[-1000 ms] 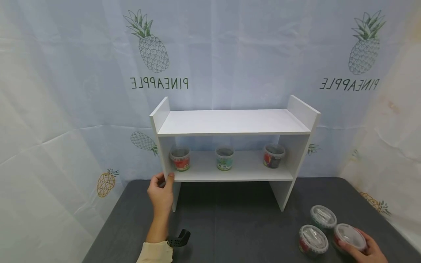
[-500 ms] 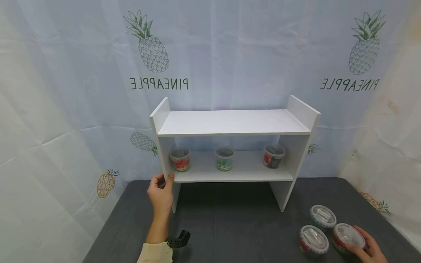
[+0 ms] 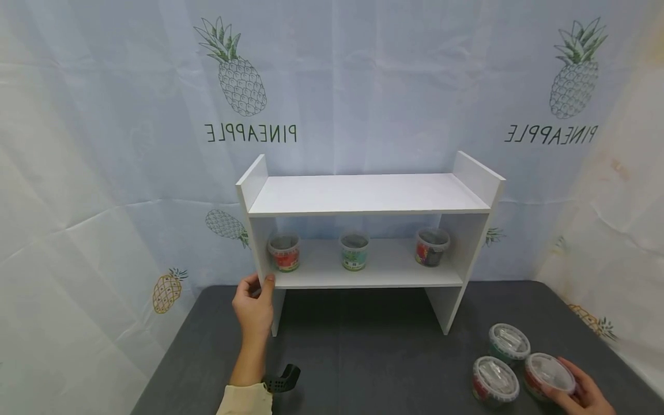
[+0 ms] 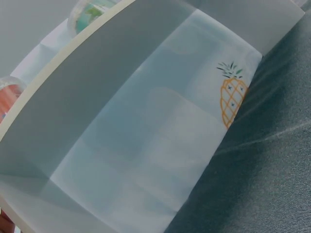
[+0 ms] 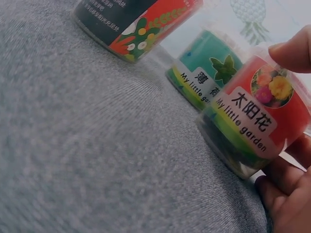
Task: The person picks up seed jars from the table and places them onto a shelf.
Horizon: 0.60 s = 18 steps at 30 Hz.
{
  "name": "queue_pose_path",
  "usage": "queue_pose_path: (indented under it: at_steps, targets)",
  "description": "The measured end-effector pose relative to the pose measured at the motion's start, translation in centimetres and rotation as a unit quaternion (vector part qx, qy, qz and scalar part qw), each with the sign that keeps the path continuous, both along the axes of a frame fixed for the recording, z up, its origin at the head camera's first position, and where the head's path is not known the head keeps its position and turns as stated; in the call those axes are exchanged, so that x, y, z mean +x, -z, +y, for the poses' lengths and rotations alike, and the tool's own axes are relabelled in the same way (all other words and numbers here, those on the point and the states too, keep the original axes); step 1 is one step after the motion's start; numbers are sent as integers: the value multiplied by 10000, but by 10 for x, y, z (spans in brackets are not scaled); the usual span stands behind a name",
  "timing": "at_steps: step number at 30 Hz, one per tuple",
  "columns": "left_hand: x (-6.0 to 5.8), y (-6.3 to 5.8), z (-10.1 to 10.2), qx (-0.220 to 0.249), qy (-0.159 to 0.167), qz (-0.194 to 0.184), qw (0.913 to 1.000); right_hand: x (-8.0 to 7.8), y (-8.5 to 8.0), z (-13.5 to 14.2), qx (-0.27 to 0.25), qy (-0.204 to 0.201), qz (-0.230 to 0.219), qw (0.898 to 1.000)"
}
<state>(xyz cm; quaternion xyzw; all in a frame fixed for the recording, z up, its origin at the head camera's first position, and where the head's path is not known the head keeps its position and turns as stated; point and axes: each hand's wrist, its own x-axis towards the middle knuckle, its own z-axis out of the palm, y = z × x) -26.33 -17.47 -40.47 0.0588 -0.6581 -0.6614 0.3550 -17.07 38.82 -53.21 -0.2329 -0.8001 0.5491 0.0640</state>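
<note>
The left hand (image 3: 255, 302) grips the left side panel of a white two-tier shelf (image 3: 369, 279), its thumb at the front edge beside the lower board. A lidded clear plastic tub with a red label and flower picture (image 5: 250, 109) is held in the right hand (image 3: 585, 395), low at the table's right side. In the right wrist view, the thumb is near its lid and the fingers lie behind and beneath its side. Close by stand a green-labelled tub (image 3: 509, 341) and a dark-and-red-labelled tub (image 3: 495, 380), both lidded.
Three similar tubs stand spaced along the lower board: a red one (image 3: 284, 252), a green one (image 3: 355, 251) and a dark-and-red one (image 3: 432, 246). The dark table (image 3: 384, 363) reaches to a pineapple-print curtain (image 3: 363, 86) behind the shelf.
The right hand and its red-labelled tub have shifted very slightly. The left hand and the shelf stay where they were.
</note>
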Motion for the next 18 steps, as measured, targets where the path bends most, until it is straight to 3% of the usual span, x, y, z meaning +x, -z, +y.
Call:
queue_pose_path:
  at_steps: [4,11,18]
  targets:
    - [0,0,0,-15,-36,6,10000,-2,-6,-2,-140,317,-201,9992]
    - [-1,0,0,8,-87,21,10000,-2,-11,-14,-313,1234,-23,9919]
    - [0,0,0,-20,-126,56,9999,-3,-13,-19,-366,1531,32,9875]
